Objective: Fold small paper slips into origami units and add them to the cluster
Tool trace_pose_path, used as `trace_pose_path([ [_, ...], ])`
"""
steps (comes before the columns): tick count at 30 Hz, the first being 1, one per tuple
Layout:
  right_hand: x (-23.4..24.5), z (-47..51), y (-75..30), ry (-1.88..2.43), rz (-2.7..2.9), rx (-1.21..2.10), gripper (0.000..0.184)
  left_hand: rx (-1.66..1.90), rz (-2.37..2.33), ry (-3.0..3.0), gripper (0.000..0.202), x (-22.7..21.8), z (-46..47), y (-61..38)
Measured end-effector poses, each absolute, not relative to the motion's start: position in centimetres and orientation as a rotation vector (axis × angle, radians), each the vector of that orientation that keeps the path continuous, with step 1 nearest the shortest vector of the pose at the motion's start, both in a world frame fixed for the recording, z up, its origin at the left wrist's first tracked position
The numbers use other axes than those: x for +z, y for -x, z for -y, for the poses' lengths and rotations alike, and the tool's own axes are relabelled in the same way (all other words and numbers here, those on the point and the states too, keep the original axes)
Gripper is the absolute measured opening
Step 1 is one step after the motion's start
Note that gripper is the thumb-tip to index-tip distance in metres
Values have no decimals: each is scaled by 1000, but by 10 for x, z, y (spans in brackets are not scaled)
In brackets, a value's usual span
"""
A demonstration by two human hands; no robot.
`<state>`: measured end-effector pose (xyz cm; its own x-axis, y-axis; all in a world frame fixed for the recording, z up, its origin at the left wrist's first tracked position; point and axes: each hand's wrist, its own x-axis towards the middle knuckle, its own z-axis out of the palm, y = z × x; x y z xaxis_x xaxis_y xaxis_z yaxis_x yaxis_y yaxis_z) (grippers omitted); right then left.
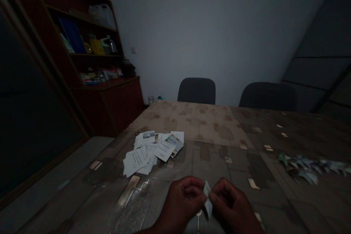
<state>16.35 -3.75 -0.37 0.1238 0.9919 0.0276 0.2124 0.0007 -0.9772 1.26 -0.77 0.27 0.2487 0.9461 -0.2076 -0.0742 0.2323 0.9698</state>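
Close to the table's near edge, a small folded piece of paper (207,202) is pinched between my two hands. My left hand (184,198) grips its left side with curled fingers and thumb. From the right, my right hand (229,201) has thumb and forefinger closed on the same paper. Ahead and to the left lies a loose, overlapping pile of printed cards (142,157), some with pictures on them. Over at the right, a row of folded paper pieces (309,166) stretches across the tabletop; single pieces are hard to make out in the dim light.
A patterned cloth covers the table (189,120). Two dark chairs (196,90) stand along its far side, before a pale wall. A reddish-brown cabinet (117,98) with filled shelves stands at the left. The room is dark.
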Motion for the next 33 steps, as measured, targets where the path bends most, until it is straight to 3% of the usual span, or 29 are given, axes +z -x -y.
trace_pose_path([
  [20,-6,32,-166,1265,1311,1251,31,901,-1003,-1314,29,3,10,-12],
  [27,-6,31,-170,1358,1308,1168,38,815,-1017,-1442,34,-2,9,-10],
  [33,3,25,-179,1356,1285,1180,33,740,-1017,-1420,39,-3,9,-9],
])
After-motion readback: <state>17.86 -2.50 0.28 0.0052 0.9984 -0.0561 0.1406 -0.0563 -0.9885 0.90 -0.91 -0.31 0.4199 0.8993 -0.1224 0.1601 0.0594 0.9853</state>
